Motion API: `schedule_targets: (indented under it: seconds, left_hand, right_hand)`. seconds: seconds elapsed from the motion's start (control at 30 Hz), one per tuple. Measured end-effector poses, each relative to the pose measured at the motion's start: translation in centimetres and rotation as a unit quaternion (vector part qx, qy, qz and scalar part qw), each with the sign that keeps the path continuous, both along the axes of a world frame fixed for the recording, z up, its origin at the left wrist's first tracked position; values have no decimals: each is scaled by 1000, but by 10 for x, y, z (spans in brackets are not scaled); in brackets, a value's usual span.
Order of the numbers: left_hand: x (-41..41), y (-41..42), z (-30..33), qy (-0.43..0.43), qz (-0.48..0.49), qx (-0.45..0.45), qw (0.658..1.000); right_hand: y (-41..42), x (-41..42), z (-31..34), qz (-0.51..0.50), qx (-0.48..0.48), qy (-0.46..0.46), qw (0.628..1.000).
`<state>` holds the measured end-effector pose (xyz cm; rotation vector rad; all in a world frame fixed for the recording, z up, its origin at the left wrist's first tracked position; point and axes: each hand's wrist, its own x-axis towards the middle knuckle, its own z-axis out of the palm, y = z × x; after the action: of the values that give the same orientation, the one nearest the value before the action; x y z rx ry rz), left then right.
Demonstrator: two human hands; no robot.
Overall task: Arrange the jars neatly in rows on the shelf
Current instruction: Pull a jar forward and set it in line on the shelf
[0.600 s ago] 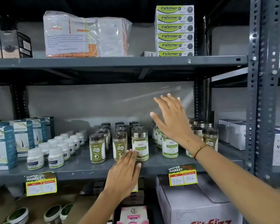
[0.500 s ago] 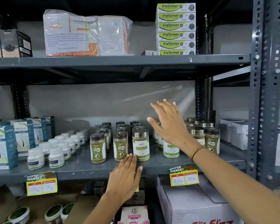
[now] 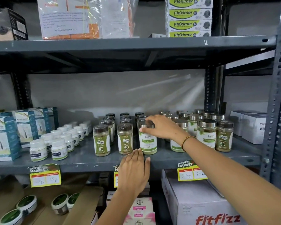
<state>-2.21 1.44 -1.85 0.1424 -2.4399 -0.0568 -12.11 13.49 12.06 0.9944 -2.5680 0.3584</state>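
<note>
On the grey middle shelf (image 3: 193, 157) stand rows of green-powder jars. A silver-lidded jar with a white label (image 3: 148, 142) stands at the front, in line with two brown-lidded Gaska jars (image 3: 101, 140) to its left. My right hand (image 3: 162, 126) grips the lid of that white-label jar from the right, thumb on the front. My left hand (image 3: 134, 169) lies flat on the shelf's front edge just below the jar, fingers together and holding nothing. More silver-lidded jars (image 3: 206, 133) crowd the right part of the shelf, some hidden behind my right forearm.
Small white bottles (image 3: 58, 148) and teal boxes (image 3: 5, 138) fill the shelf's left part. White boxes (image 3: 253, 127) sit at far right. Yellow price tags (image 3: 45, 175) hang on the edge. A Fitfizz carton (image 3: 201, 203) sits below. The upright post (image 3: 277, 95) stands right.
My right hand came down and left from open in the air onto the white-label jar's lid. My left hand stayed on the shelf edge. The camera moved closer.
</note>
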Motion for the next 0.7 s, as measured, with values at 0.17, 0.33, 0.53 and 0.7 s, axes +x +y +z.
schedule_targets:
  seconds: [0.17,0.33,0.53,0.7]
  left_hand:
    - [1,0,-3,14,-4,3,1000]
    - [2,0,-2,22,-10,0,1000]
    - [5,3,1,22,-8,2,1000]
    - [6,4,2,23,-5,10,1000]
  right_hand:
    - [-5,-4,2,10,-45,-14,999]
    - [-1,3,3,14,-81,-7,997]
    - [26,25,12,24,-118,27,992]
    - [67,46,33,34,-187,-45,981]
